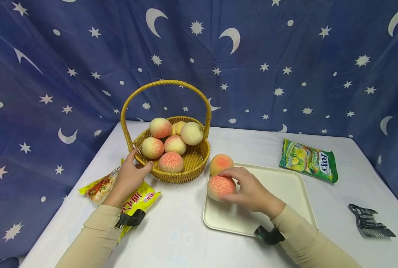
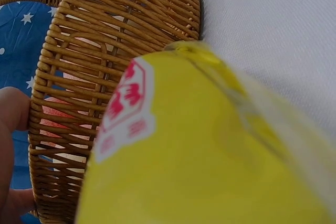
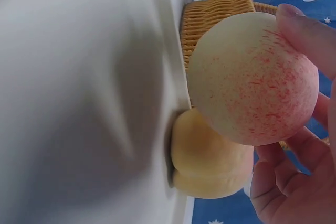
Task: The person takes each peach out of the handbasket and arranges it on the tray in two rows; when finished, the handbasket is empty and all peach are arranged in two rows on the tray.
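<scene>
My right hand (image 1: 252, 191) grips a pink-speckled peach (image 1: 220, 188), thumb on one side and fingers on the other. In the right wrist view this peach (image 3: 252, 80) is held off the cream tray (image 1: 282, 186). A yellow-orange peach (image 1: 221, 163) lies beside it at the tray's back left corner. My left hand (image 1: 129, 180) rests at the near left rim of a wicker basket (image 1: 182, 176), thumb and index finger spread along it. Several peaches (image 1: 171, 162) sit inside the basket. In the left wrist view, fingertips (image 2: 20, 109) touch the basket's rim.
A yellow noodle packet (image 1: 148, 195) lies under my left wrist and fills much of the left wrist view. At the back right is a green FOX'S candy bag (image 1: 308, 160). A black comb-like item (image 1: 369, 221) lies at the right. The basket's tall handle (image 1: 165, 82) arches above it.
</scene>
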Tool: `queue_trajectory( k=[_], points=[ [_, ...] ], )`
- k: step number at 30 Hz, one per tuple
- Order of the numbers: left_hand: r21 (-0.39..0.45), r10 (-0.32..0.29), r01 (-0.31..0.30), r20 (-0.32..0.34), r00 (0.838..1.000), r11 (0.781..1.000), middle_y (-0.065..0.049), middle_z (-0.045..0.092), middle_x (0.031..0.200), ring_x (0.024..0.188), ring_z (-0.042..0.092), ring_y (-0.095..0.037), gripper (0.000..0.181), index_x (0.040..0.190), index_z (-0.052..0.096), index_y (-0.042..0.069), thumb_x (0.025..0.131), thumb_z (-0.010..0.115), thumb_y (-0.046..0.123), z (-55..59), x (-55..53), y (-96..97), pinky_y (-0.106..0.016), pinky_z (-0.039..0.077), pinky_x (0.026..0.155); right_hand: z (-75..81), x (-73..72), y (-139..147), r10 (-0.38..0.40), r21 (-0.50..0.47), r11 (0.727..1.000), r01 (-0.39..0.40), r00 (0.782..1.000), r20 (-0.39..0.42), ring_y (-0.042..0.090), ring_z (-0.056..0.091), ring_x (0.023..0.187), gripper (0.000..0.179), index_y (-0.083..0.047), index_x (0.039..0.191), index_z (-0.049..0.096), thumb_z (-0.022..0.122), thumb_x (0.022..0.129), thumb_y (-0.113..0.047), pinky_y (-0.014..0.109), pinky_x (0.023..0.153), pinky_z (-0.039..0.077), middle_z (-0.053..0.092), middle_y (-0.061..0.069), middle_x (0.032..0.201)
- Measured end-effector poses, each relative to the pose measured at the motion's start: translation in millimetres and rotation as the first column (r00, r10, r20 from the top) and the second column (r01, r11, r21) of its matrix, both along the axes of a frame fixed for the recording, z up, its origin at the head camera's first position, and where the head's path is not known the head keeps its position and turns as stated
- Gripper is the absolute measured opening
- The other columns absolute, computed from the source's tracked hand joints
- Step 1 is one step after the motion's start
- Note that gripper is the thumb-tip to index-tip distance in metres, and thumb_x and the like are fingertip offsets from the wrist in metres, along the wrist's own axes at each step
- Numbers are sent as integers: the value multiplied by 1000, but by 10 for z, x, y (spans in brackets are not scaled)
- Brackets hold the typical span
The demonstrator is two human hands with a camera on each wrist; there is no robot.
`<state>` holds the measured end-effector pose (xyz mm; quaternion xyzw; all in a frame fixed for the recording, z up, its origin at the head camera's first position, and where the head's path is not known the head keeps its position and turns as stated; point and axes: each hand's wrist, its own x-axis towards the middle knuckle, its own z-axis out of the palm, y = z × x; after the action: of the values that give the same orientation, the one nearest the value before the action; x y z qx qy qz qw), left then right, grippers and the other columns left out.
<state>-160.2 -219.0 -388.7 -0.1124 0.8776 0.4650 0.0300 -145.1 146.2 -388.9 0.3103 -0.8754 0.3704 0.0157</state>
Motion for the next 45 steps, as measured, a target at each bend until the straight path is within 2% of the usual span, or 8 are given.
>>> queue_trajectory(
  k=[5,11,15,24,34,45],
  points=[
    [-1,-1,1,-6,1000,1000,-26,38,151,132,44,-40,91,163,7,13,96,60,45,-23,-7,-6,-55,40,105,-53,-3,-21,5,37,999,-5,1000,12,22,56,114,57,-12,123,69,91,73,-28,47,97,46,66,-3,121],
    [-4,1,-1,-9,1000,1000,-26,38,151,132,44,-40,92,163,7,13,95,60,47,-17,-8,-7,-55,40,104,-127,-7,-55,20,62,998,-22,999,35,18,55,108,54,-15,121,69,90,73,-28,43,93,46,66,-7,117],
    [0,2,-2,-9,1000,1000,-26,36,151,132,44,-40,91,163,6,13,96,60,45,-2,1,3,-55,40,105,-154,1,-79,29,73,997,-31,999,31,18,55,109,54,-15,120,69,90,73,-29,43,93,47,66,-5,118],
    [1,2,-2,-9,1000,1000,-26,37,151,132,44,-40,91,163,6,13,96,59,45,9,0,12,-55,40,104,-148,11,-102,29,101,994,-34,998,54,24,54,115,56,-11,124,68,88,76,-31,47,97,45,63,3,123],
    [10,-2,2,-19,1000,1000,-25,35,153,132,45,-39,92,163,7,13,96,60,47,-25,0,-4,-54,41,104,-150,7,-79,65,90,993,-72,995,78,23,57,118,56,-9,131,64,84,82,-30,47,100,47,63,3,129],
    [10,2,-2,-10,1000,1000,-25,36,152,133,44,-39,92,163,7,14,96,60,47,-44,4,-18,-54,40,104,-105,13,-78,56,112,992,-65,995,82,28,56,122,62,-4,133,62,84,81,-29,50,102,44,61,8,132]
  ],
)
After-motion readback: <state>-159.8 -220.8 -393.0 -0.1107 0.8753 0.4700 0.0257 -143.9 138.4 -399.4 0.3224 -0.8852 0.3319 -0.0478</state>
